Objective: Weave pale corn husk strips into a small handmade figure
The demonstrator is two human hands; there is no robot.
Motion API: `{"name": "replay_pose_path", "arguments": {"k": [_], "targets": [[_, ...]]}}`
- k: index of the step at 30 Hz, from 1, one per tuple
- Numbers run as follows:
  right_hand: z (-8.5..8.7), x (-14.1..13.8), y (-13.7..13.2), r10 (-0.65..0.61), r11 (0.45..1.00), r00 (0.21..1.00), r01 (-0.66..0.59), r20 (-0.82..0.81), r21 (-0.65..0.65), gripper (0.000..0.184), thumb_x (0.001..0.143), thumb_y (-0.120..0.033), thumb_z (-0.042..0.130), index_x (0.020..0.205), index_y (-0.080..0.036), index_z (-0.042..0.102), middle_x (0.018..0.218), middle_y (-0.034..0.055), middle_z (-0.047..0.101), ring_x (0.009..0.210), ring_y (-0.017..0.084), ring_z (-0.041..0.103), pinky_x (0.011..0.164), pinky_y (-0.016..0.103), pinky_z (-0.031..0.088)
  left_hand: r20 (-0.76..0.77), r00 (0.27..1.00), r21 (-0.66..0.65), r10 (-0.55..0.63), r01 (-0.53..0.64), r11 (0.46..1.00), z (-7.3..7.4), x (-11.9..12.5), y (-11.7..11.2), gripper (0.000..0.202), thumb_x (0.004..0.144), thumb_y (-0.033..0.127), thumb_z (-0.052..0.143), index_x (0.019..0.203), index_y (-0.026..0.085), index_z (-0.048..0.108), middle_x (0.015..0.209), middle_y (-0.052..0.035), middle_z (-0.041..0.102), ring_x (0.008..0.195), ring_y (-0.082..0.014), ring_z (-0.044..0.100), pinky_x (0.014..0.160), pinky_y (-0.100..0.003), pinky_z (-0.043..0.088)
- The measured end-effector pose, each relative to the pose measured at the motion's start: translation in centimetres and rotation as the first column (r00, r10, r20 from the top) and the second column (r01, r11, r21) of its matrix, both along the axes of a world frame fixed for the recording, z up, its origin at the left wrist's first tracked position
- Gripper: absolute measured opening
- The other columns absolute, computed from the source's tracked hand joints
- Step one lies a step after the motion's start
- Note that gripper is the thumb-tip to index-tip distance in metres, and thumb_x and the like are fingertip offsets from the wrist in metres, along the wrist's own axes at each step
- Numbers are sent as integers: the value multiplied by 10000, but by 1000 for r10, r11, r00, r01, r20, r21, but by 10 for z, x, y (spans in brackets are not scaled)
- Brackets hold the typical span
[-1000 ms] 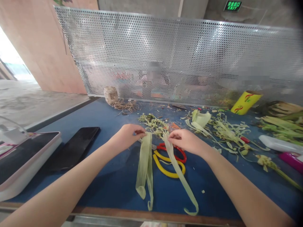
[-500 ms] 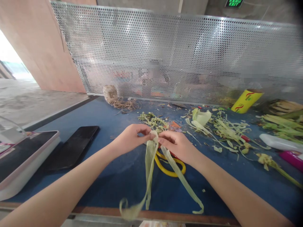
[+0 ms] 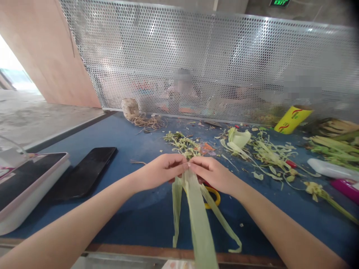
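Long pale-green corn husk strips (image 3: pixel 198 213) hang from my fingers over the front of the blue table. My left hand (image 3: pixel 162 170) pinches their upper end between thumb and fingers. Close against it, thumb tips nearly touching, my right hand (image 3: pixel 211 172) is closed on the same end. The broadest strip drops past the table edge towards me; narrower ones splay out on both sides. Behind them, partly covered, lies a yellow scissor-like loop handle (image 3: pixel 214 198). A small heap of green plant bits (image 3: pixel 182 144) sits just beyond my hands.
A black phone (image 3: pixel 86 172) and a white-rimmed tray (image 3: pixel 30 190) lie at left. Twine (image 3: pixel 148 122) trails from a spool (image 3: pixel 130 108) at the back. Husk scraps (image 3: pixel 269 155), a yellow roll (image 3: pixel 293 119) and a white-and-purple tool (image 3: pixel 333 170) occupy the right. A perforated metal screen (image 3: pixel 174 48) stands behind, a person beyond it.
A broad husk strip now hangs down the middle between my hands, covering much of the yellow handle. Both hands have come slightly lower and closer together.
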State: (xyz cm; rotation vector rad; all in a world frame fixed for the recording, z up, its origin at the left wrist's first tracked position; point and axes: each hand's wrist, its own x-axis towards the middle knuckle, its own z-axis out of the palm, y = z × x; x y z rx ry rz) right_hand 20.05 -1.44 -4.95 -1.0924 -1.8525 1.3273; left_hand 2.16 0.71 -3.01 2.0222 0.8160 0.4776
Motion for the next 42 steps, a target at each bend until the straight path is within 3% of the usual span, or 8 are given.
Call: {"name": "replay_pose_path", "arguments": {"k": [9, 15, 22, 26, 32, 42], "targets": [[2, 2, -4, -65, 976, 995, 48, 74, 211, 281, 837, -264, 380, 571, -182, 347, 500, -64, 268, 433, 62, 266, 414, 189, 223, -48, 999, 26, -26, 27, 999, 8, -2, -4, 224, 829, 335, 391, 734, 163, 499, 598, 48, 420, 517, -71, 431, 483, -173, 378], [0, -1, -5, -95, 962, 977, 41, 189, 271, 233, 855, -328, 352, 686, -187, 429, 530, -60, 294, 451, 71, 290, 428, 198, 239, -97, 993, 142, 61, -47, 989, 7, 0, -6, 223, 819, 308, 402, 698, 158, 515, 545, 54, 435, 480, -68, 428, 451, -171, 326], [4, 0, -4, -114, 916, 971, 22, 209, 400, 196, 842, -230, 361, 660, -181, 415, 534, -59, 278, 451, 65, 280, 430, 192, 227, -86, 994, 180, 69, -53, 982, 8, 0, -7, 218, 835, 287, 356, 754, 169, 521, 557, 54, 444, 482, -70, 438, 477, -178, 353], [3, -1, -5, -152, 858, 938, -31, 312, 513, 191, 811, -183, 378, 621, -180, 383, 573, -39, 336, 521, 85, 343, 480, 206, 258, -126, 989, 383, 81, -27, 923, 2, 2, -7, 153, 785, 193, 405, 721, 163, 540, 668, 20, 513, 589, -84, 464, 534, -182, 377], [2, -1, -7, -120, 851, 893, -132, 434, 508, 177, 790, -139, 365, 624, -188, 327, 599, -35, 372, 547, 87, 370, 524, 212, 276, -168, 984, 531, 63, 37, 846, 1, 3, -8, 132, 740, 138, 451, 646, 156, 543, 635, 12, 539, 591, -87, 490, 561, -182, 399], [2, -2, -6, -194, 791, 933, -33, 302, 610, 224, 721, -118, 397, 557, -186, 260, 539, -49, 293, 510, 76, 322, 493, 198, 241, -52, 998, 670, 36, 8, 743, -5, 5, -11, 174, 749, 88, 419, 613, 157, 502, 616, -6, 532, 649, -108, 498, 612, -196, 420]]}}
